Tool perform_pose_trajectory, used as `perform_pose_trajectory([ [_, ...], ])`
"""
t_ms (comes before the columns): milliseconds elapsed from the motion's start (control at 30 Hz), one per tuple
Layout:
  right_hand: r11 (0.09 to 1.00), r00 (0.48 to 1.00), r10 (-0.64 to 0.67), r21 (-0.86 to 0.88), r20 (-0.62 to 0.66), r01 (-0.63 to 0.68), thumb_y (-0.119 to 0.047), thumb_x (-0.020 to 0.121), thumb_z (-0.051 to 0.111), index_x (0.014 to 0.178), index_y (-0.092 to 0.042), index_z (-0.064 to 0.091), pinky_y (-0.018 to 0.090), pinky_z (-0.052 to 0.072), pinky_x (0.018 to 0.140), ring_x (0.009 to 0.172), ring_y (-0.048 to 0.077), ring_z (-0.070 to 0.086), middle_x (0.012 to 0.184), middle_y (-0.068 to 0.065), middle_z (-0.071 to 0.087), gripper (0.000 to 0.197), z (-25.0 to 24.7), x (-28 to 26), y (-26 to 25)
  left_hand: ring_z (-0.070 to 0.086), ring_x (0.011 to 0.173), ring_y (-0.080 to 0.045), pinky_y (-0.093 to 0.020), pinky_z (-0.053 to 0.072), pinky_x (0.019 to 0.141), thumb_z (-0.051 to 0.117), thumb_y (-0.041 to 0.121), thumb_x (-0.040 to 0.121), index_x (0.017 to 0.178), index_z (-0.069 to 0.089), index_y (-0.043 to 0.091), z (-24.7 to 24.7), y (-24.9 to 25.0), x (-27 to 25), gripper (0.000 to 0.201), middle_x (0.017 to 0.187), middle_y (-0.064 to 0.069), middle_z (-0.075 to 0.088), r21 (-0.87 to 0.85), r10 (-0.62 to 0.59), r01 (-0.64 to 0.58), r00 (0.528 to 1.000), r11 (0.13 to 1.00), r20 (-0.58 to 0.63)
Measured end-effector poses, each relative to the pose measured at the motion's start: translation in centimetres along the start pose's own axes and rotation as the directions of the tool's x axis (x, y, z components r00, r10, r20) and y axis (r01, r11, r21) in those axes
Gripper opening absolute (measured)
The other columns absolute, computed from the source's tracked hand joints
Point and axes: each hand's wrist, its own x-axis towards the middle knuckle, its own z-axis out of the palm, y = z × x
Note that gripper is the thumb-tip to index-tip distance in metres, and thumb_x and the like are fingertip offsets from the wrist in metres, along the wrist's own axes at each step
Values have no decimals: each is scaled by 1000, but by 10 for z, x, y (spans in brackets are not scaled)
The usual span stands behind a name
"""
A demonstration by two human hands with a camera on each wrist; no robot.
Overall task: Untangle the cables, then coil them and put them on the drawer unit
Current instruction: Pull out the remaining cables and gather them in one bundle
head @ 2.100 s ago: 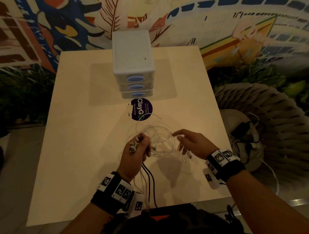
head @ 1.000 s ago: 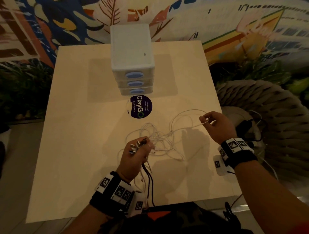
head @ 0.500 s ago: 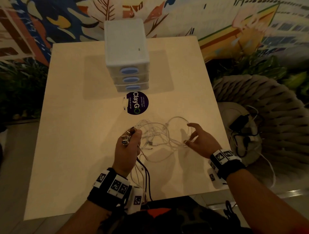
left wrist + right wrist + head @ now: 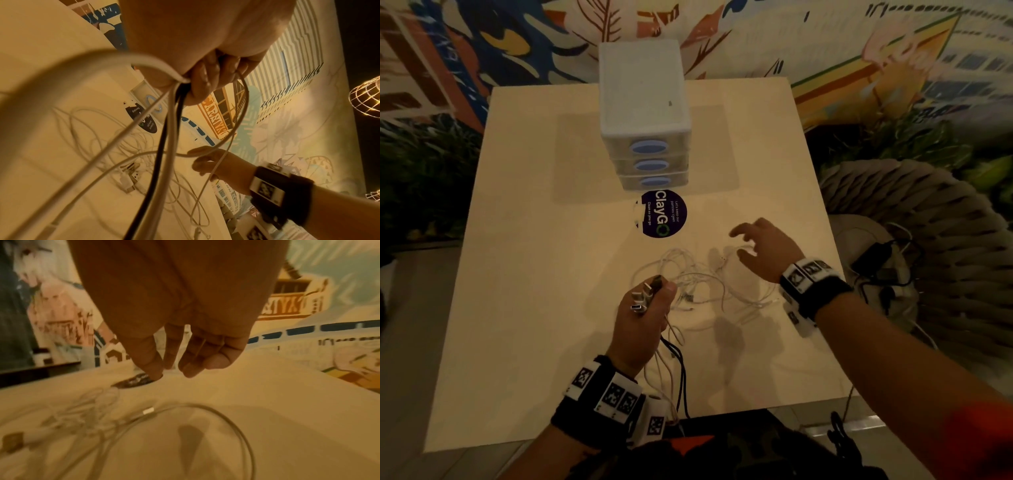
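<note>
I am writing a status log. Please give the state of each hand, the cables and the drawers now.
left hand: grips a bundle of cable ends
right hand: empty, fingers spread above the cables
white cables: tangled on the table
drawer unit: all drawers closed, top bare

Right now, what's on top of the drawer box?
Nothing shows on top of the drawer unit, only a tiny dark speck. The cables are on the table, tangled.

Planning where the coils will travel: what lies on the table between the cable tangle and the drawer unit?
In the head view, only a round dark "ClayGo" sticker lies between the cable tangle and the drawer unit; otherwise bare table.
</note>
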Motion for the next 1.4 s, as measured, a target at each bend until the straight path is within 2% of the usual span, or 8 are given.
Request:
perform_pose_trajectory([
  [133,968,977,39,-251,208,15,-29,92,64,122,-35,63,37,50,89,107,29,59,118,3,54,30,18,32,-5,30,50,-16,-29,28,51,62,48,84,63,52,28,-3,-2,-2,31,55,5,35,59,19,-20,1000,998,14],
  [233,919,978,35,-392,206,49,-34,98,56,106,-39,67,37,45,90,108,27,58,111,-3,61,14,21,35,-11,33,50,-16,-29,30,51,60,49,85,63,52,28,-4,-2,-1,32,55,4,38,87,20,-22,1000,996,15],
  [400,862,977,55,-503,208,58,-30,100,50,113,-33,62,40,41,94,111,27,55,116,-1,62,18,16,32,-15,33,50,-17,-32,29,52,60,50,85,65,48,20,-5,-7,6,38,56,-1,36,95,6,-7,1000,995,16],
  [533,938,955,185,-332,233,-101,-34,94,55,113,-27,65,39,47,96,111,25,61,116,-1,66,22,-24,23,-23,34,50,-12,-31,31,56,59,50,86,64,47,24,-3,-7,12,36,54,6,36,131,11,-18,999,991,51],
  [733,991,991,132,21,-18,-131,-29,91,63,105,-27,77,17,39,69,75,4,56,78,-14,61,20,-83,-19,-36,34,53,-9,-32,33,59,56,53,86,62,47,29,2,-3,14,35,55,6,37,190,4,-17,998,982,69],
  [1033,909,939,227,403,-259,-109,-23,92,57,98,-34,54,38,58,76,73,4,72,76,-11,76,13,-111,-74,-61,28,48,-14,-31,26,50,58,38,92,59,46,30,-7,14,5,36,54,3,33,159,-87,79,995,984,45],
  [1167,901,966,95,433,-239,18,-19,93,63,94,-33,49,40,59,76,73,3,73,77,-13,76,20,-109,-106,-86,27,48,-11,-26,26,49,58,29,100,61,45,29,-12,25,-3,41,57,5,35,125,-91,78,990,989,105],
  [1400,919,984,-171,367,50,141,-31,89,68,95,-39,51,40,59,74,72,4,72,81,-16,77,20,-59,-153,-131,29,50,-13,-27,28,48,54,32,104,71,47,21,-12,46,-24,35,60,3,36,94,-67,47,970,995,234],
])
